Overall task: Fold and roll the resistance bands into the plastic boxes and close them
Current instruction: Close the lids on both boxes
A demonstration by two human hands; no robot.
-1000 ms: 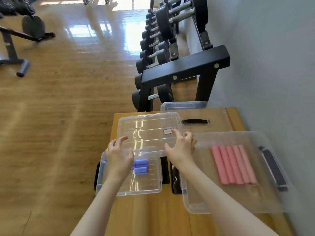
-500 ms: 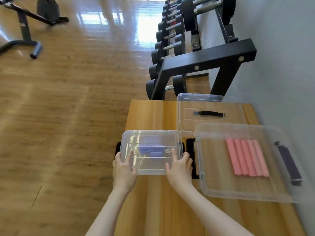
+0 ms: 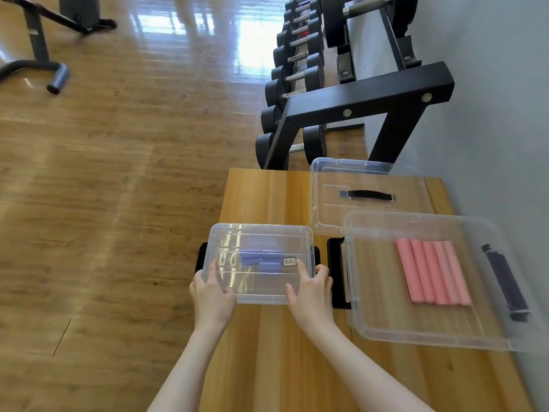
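A small clear plastic box sits at the table's left side with its clear lid lying flat on top. Rolled purple bands show through the lid. My left hand presses on the lid's near left corner with straight fingers. My right hand presses on the near right corner, index finger beside a small label. To the right stands a larger open clear box holding several pink rolled bands. Its lid with a black handle lies behind it.
The boxes rest on a narrow wooden table against a grey wall. A black dumbbell rack stands just beyond the table. Wooden floor spreads to the left, with a bench frame far off.
The lid, held tilted above the small box a second ago, now lies flat on it. Both hands came down to its near corners. The camera view shifted.
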